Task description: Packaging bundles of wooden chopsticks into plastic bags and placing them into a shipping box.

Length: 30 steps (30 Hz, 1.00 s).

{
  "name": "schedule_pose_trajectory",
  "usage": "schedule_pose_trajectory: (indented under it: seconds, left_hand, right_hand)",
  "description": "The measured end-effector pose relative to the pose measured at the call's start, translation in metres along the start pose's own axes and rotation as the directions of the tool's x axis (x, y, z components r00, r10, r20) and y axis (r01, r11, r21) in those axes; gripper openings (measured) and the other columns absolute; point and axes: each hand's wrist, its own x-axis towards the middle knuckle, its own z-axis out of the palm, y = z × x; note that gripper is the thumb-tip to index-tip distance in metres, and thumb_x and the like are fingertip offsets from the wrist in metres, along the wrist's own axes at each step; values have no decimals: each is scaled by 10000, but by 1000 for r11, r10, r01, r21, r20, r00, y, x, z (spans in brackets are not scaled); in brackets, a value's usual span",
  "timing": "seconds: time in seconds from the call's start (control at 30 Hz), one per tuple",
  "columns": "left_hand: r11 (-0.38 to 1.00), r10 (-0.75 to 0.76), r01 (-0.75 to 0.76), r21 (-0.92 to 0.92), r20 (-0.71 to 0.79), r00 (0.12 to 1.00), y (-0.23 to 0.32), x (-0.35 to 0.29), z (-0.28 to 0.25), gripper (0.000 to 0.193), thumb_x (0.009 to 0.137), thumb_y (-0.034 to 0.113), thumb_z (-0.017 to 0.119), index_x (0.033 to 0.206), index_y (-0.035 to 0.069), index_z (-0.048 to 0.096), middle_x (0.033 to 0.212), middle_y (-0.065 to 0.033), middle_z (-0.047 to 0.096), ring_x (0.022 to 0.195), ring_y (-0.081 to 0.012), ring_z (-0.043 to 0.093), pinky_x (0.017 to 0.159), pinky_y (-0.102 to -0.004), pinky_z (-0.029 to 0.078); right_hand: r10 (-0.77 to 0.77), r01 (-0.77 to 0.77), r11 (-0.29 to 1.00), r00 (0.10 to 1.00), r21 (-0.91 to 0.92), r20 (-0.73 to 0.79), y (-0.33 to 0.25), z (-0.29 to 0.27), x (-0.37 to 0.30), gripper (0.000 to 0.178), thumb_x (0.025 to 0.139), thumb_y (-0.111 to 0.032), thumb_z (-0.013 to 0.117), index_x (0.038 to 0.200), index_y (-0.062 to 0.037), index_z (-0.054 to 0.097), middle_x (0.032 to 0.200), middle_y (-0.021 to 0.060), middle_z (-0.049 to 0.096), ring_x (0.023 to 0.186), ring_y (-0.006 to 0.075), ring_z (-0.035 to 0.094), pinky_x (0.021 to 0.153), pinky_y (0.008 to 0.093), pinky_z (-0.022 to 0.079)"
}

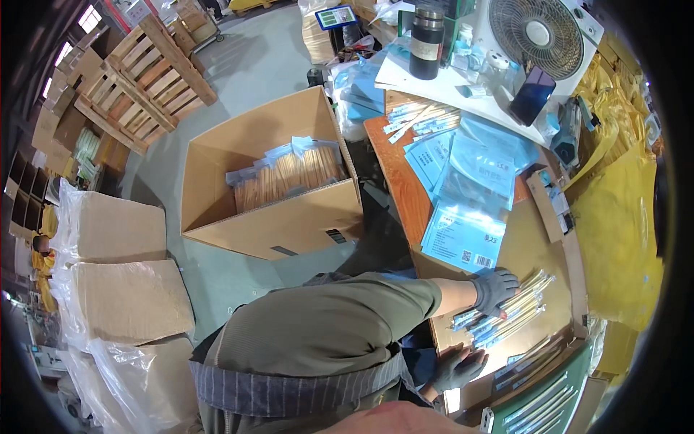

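A loose bundle of thin wooden sticks in clear and blue wrappers (pixel 517 311) lies slantwise on the cardboard-lined worktop (pixel 538 242). Over the bundle's far-left end rests my left hand (pixel 497 289), in a grey glove with bare fingertips; its fingers lie stretched across the wrappers. My right hand (pixel 460 367), gloved alike, is at the worktop's near edge just below the bundle. Its fingers are apart and I see nothing in them. Flat blue printed plastic bags (pixel 466 228) are stacked beyond my left hand, with more wrapped sticks (pixel 423 119) behind them.
A large open carton (pixel 271 239) on the floor to the left holds packed bags of sticks (pixel 293 173). A green tray (pixel 542 405) with wrapped sticks stands at the lower right. A fan (pixel 538 32) and a dark flask (pixel 426 43) stand on a white surface (pixel 463 98) at the back.
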Motion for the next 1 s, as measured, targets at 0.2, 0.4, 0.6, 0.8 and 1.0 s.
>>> schedule_pose_trajectory:
  seconds: [0.2,0.4,0.6,0.8,1.0]
  left_hand:
    - [1000,-19,19,5,23,1000,0,0,1,846,655,548,702,1210,-68,529,1234,-228,537,1191,-347,474,1053,-427,325]
    - [999,-17,16,34,11,1000,0,-1,3,824,661,531,699,1203,-68,540,1240,-225,539,1190,-341,476,1053,-423,326]
    - [999,-25,27,-31,40,999,0,0,1,820,692,542,682,1214,-69,520,1230,-244,529,1190,-375,468,1047,-454,336]
    - [999,-3,3,36,-1,1000,0,-2,4,804,666,531,701,1193,-53,533,1226,-213,541,1179,-339,483,1039,-420,338]
    - [999,19,-17,35,-48,999,-3,-3,6,816,650,522,717,1194,-56,530,1203,-212,549,1163,-342,491,1035,-421,343]
  right_hand:
    - [79,-79,996,997,49,11,-5,-4,4,416,935,-231,585,1229,61,557,1258,258,541,1190,388,511,990,446,411]
    - [103,-103,992,995,74,8,-11,-6,6,408,933,-220,582,1228,61,558,1256,259,541,1178,386,516,984,441,414]
    - [135,-134,987,991,89,-5,-14,-6,7,413,935,-242,575,1213,64,561,1244,260,545,1152,386,527,972,442,422]
    - [118,-118,991,993,57,1,-17,-8,8,417,938,-252,570,1210,63,553,1246,253,546,1145,378,534,962,429,433]
    - [128,-128,989,992,74,6,-18,-8,7,402,934,-231,577,1211,59,552,1236,239,555,1138,370,540,957,425,438]
